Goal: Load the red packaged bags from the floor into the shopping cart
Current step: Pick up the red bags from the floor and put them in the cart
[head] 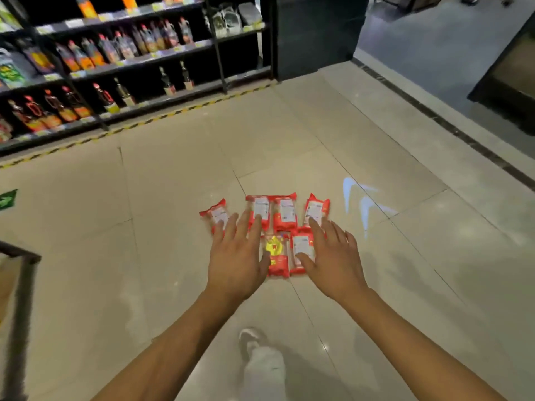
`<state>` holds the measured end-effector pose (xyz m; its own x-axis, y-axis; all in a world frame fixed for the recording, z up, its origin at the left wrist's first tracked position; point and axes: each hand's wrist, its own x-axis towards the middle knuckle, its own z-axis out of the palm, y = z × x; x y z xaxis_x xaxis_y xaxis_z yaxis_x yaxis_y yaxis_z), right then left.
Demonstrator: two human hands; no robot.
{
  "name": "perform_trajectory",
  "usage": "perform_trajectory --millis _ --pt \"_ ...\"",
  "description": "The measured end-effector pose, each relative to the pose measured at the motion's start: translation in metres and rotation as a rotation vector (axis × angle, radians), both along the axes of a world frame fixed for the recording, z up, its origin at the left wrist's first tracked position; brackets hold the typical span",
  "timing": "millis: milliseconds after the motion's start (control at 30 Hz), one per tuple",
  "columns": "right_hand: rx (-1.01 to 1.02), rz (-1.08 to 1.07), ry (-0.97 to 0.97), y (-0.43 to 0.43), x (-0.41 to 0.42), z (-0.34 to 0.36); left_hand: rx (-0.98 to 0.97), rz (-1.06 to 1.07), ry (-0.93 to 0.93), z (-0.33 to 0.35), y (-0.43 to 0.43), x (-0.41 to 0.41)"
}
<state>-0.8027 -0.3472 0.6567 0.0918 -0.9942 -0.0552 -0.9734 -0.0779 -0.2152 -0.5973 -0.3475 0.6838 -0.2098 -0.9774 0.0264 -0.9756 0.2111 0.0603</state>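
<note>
Several red packaged bags with white labels lie flat in two rows on the tiled floor, one of them at the back middle [285,213]. A front bag [277,256] shows a yellow picture. My left hand [236,256] hovers over the left bags, fingers spread, holding nothing. My right hand [333,257] is stretched out over the right bags, fingers apart and empty. The shopping cart [21,257] shows only as a dark frame corner at the far left edge.
Dark shelves of bottles [115,53] line the back left, fronted by a yellow-black floor stripe [173,112]. A dark counter [509,88] stands at the back right. My leg and white shoe [254,342] are below the bags. A green floor sticker [8,199] lies far left.
</note>
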Motion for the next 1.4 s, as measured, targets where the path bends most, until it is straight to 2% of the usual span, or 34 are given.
perform_trajectory --millis 167,300,367,500,633,733,900,1000,1100,1200,1300,1400 --pt "0.165 -0.057 0.054 -0.107 -0.009 -0.089 0.119 -0.025 -0.033 -0.1 -0.125 0.0" --pt "0.293 -0.109 0.065 -0.179 -0.017 -0.19 0.247 -0.001 -0.065 -0.208 -0.212 -0.004" --pt "0.378 -0.166 0.011 -0.204 -0.026 -0.253 0.299 0.043 -0.046 -0.274 -0.24 -0.008" --pt "0.522 -0.35 -0.229 -0.239 -0.054 -0.389 0.47 0.122 -0.03 -0.428 -0.273 -0.014" --pt "0.659 -0.406 -0.351 -0.262 -0.087 -0.541 0.614 0.198 0.013 -0.586 -0.293 -0.021" --pt "0.7 -0.504 -0.413 -0.284 -0.106 -0.642 0.712 0.35 0.155 -0.692 -0.311 -0.026" --pt "0.644 -0.651 -0.648 -0.314 -0.116 -0.763 0.814 0.78 0.666 -0.824 -0.329 -0.028" --pt "0.614 -0.698 -0.747 -0.316 -0.121 -0.81 0.815 0.929 0.915 -0.871 -0.328 -0.023" --pt "0.6 -0.732 -0.785 -0.314 -0.117 -0.812 0.78 0.971 0.923 -0.859 -0.323 -0.025" --pt "0.534 -0.734 -0.776 -0.309 -0.111 -0.762 0.668 1.007 0.919 -0.804 -0.317 -0.022" --pt "0.449 -0.688 -0.804 -0.314 -0.1 -0.664 0.532 1.027 0.997 -0.701 -0.312 -0.004" --pt "0.385 -0.594 -0.847 -0.322 -0.078 -0.518 0.381 1.035 1.128 -0.553 -0.304 0.025"
